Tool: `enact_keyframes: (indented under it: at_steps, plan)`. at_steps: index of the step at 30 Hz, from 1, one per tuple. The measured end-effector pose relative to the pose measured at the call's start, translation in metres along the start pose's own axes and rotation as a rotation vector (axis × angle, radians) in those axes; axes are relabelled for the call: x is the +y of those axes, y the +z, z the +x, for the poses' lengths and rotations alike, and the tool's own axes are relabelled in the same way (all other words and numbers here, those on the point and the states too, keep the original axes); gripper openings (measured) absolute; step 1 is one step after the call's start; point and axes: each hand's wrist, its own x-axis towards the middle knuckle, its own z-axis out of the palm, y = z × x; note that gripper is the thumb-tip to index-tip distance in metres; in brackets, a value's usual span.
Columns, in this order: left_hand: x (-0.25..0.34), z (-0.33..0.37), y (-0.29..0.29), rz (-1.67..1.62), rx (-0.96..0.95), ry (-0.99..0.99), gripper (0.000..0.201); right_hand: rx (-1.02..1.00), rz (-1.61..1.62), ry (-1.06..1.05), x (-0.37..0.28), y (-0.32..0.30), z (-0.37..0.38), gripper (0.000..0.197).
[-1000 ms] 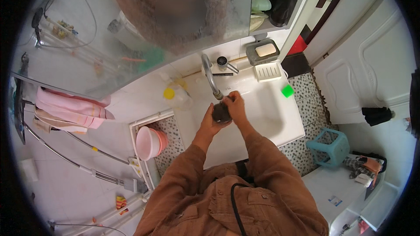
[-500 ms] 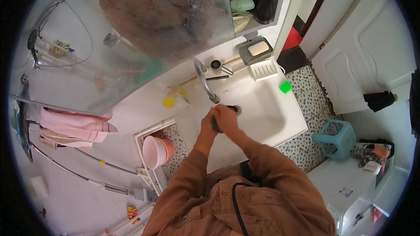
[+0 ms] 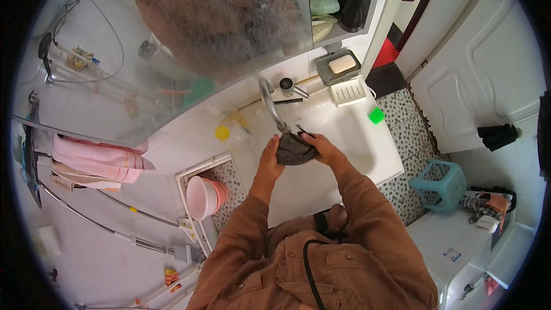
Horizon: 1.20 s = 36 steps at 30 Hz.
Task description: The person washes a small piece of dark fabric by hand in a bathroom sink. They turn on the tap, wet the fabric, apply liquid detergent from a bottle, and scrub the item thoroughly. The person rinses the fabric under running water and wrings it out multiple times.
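A dark grey cloth (image 3: 295, 152) hangs spread between my hands, directly below the spout of the silver tap (image 3: 272, 109). The fingers of my left hand (image 3: 270, 159) are closed on its left edge. On the other side, my right hand (image 3: 325, 148) pinches the upper right corner, where a thin dark strip sticks up. Beneath them lies the white sink basin (image 3: 344, 163), its drain covered by the cloth and hands. I cannot make out whether water runs from the tap.
Behind the basin are a dark cup (image 3: 286, 84), a soap dish (image 3: 338, 68) and a white slotted tray (image 3: 348, 92). A green sponge (image 3: 376, 116) sits on the right rim. A yellow-capped bottle (image 3: 235, 135) stands left; pink basins (image 3: 205, 197) are below it. A mirror cabinet (image 3: 229, 34) overhangs the back.
My hands were pressed together around the bunched cloth. They have moved apart and slightly up to the tap, and the cloth is opened out between them.
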Motion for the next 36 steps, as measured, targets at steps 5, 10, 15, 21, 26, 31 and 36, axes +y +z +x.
enact_keyframes:
  at_steps: [5, 10, 15, 21, 26, 31, 36]
  plan:
    - [-0.003, -0.002, -0.007, -0.081, 0.259, -0.251, 0.046, 0.133, -0.021, -0.362, -0.003, 0.008, 0.019, 0.02]
    - [-0.014, 0.007, -0.002, -0.216, -0.115, -0.264, 0.046, 0.261, -1.115, -0.413, 0.039, 0.055, 0.001, 0.032]
    - [-0.055, 0.032, -0.061, -0.395, -0.298, -0.288, 0.032, 0.096, -1.25, -0.725, 0.053, 0.048, -0.002, 0.026]
    - [-0.044, 0.014, -0.019, -0.028, 0.078, 0.043, 0.027, 0.536, -1.104, -0.575, 0.025, 0.057, 0.005, 0.016]
    - [-0.011, 0.022, -0.037, -0.282, -0.351, -0.179, 0.018, 0.266, -1.104, -0.791, 0.045, 0.091, -0.026, 0.017]
    - [-0.023, 0.007, 0.008, 0.103, 0.13, -0.012, 0.031, 0.557, -0.841, -0.454, 0.016, 0.022, 0.026, 0.014]
    - [-0.003, 0.009, 0.01, 0.04, 0.096, 0.149, 0.042, 0.202, -0.258, -0.283, 0.005, -0.02, -0.003, 0.021]
